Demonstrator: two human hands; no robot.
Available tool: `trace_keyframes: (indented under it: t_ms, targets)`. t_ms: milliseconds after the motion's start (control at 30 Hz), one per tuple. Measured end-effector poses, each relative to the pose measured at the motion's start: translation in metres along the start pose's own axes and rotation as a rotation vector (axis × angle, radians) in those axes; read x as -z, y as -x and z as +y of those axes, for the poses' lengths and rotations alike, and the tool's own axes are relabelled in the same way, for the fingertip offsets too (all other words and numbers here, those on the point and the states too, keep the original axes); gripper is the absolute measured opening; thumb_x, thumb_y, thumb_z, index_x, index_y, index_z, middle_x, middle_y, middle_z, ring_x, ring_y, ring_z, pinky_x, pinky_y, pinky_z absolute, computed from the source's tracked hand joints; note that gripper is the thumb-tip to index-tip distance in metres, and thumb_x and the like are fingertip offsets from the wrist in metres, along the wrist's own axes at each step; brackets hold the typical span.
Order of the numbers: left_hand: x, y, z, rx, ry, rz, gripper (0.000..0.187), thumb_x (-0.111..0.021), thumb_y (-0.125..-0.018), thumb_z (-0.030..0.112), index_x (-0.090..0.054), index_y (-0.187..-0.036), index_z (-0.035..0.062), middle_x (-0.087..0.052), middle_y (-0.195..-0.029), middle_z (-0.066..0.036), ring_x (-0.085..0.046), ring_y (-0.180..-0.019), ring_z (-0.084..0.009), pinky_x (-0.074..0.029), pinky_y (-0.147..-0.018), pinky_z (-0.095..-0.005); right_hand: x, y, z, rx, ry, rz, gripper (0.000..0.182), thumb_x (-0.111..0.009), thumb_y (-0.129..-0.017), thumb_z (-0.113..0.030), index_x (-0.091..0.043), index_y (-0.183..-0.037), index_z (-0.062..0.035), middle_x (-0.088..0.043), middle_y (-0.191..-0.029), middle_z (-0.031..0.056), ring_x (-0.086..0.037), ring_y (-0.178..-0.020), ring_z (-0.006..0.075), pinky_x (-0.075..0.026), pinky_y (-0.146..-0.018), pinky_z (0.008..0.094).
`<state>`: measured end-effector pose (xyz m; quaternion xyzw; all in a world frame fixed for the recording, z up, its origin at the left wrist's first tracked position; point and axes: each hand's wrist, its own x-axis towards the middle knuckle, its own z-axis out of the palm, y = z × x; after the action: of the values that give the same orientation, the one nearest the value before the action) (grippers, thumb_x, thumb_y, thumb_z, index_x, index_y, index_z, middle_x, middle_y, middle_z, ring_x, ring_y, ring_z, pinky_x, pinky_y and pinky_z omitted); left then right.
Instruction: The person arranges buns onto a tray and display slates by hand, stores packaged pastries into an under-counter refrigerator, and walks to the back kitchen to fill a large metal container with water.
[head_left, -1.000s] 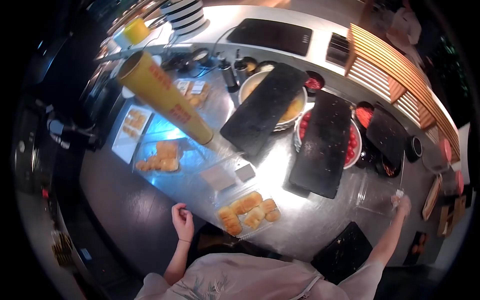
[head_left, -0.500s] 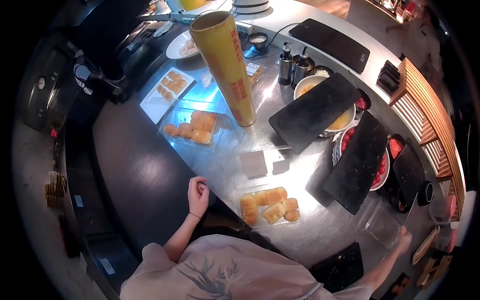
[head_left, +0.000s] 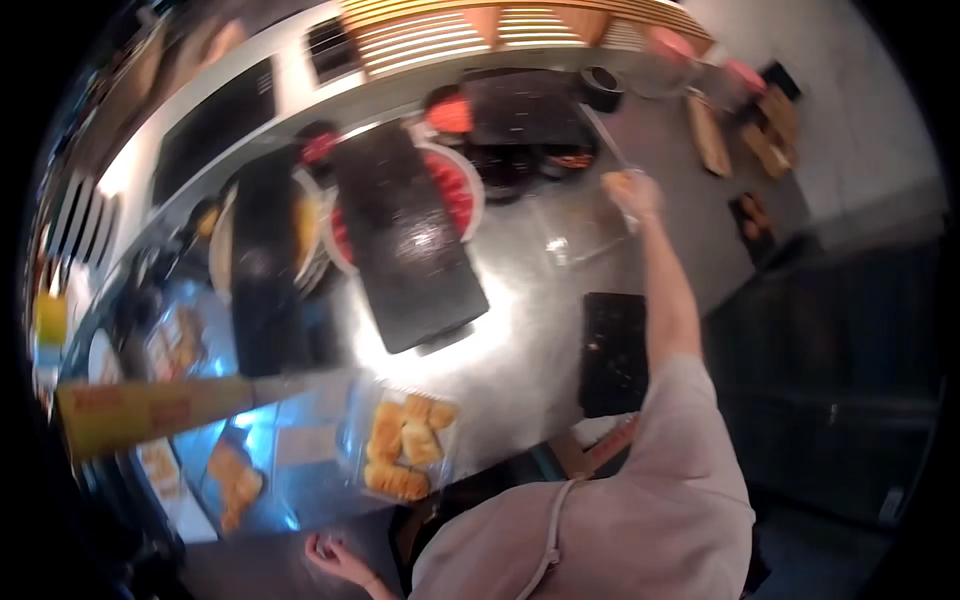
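My right hand [head_left: 638,195] is at the far right of the steel counter, closed around a long, thin metal tool [head_left: 608,135] whose exact kind is blurred. Right beside it lies a clear plastic container [head_left: 580,228]. My left hand [head_left: 338,560] is low at the counter's near edge, its fingers curled in, with nothing visible in them. Nearest to it, golden bread rolls [head_left: 420,443] fill a clear plastic box [head_left: 452,462]. Another group of rolls [head_left: 235,480] sits to the left, smeared by motion.
Long dark slabs [head_left: 405,230] lie across bowls, one a white bowl of red fruit [head_left: 450,190]. A yellow cardboard tube [head_left: 150,412] stands at left. A black tray [head_left: 614,355] lies near my right forearm. A slatted wooden rack [head_left: 430,45] lines the back.
My view has swung to the right, so the counter appears turned and blurred. The right hand still grips the thin tool beside the clear container; the left hand stays curled by the near edge.
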<state>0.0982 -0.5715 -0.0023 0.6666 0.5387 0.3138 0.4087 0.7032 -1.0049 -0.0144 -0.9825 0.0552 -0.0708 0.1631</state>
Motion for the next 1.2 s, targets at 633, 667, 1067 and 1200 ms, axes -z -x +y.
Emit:
trace_keyframes:
  t_ms: [633,667,1067,1200]
  targets:
    - [-0.066,-0.001,0.045,-0.419,-0.261,-0.511,0.024,-0.045,-0.079,0.000,-0.042,-0.103,0.0030,-0.044,-0.086,-0.003,-0.039,-0.064,-0.0069,-0.034,-0.055,-0.0187,0.033,0.060,-0.023,0.305,-0.356,0.286,0.031,-0.070,-0.064,-0.022,-0.061,-0.088,-0.0040,-0.060,-0.074,0.0056,-0.056,-0.067,0.0127,-0.045,-0.062,0.0248]
    - [-0.062,-0.004,0.039,-0.316,-0.220,-0.502,0.025,-0.045,-0.079,0.000,-0.042,-0.104,0.0021,-0.044,-0.090,-0.004,-0.040,-0.065,-0.0081,-0.034,-0.056,-0.0193,0.037,0.070,-0.026,0.294,-0.359,0.271,0.031,-0.070,-0.064,-0.022,-0.061,-0.088,-0.0040,-0.060,-0.074,0.0056,-0.056,-0.067,0.0127,-0.045,-0.062,0.0248]
    - [-0.089,0.010,0.052,-0.135,-0.059,-0.560,0.024,-0.049,-0.079,0.002,-0.044,-0.102,0.0025,-0.046,-0.085,-0.003,-0.039,-0.064,-0.0061,-0.034,-0.056,-0.0187,0.044,0.071,-0.046,0.261,0.020,-0.046,0.035,-0.064,-0.065,-0.030,-0.060,-0.090,-0.0063,-0.059,-0.092,0.0137,-0.056,-0.087,0.0275,-0.045,-0.074,0.0345]
    - [-0.176,0.051,0.093,-0.026,-0.047,-1.133,0.025,-0.063,-0.071,0.009,-0.053,-0.093,0.0032,-0.051,-0.084,-0.004,-0.049,-0.073,-0.0109,-0.040,-0.061,-0.0222,0.022,0.025,-0.060,0.402,0.208,-0.150,0.030,-0.062,-0.067,-0.031,-0.059,-0.088,-0.0083,-0.058,-0.092,0.0134,-0.056,-0.087,0.0287,-0.044,-0.074,0.0363]
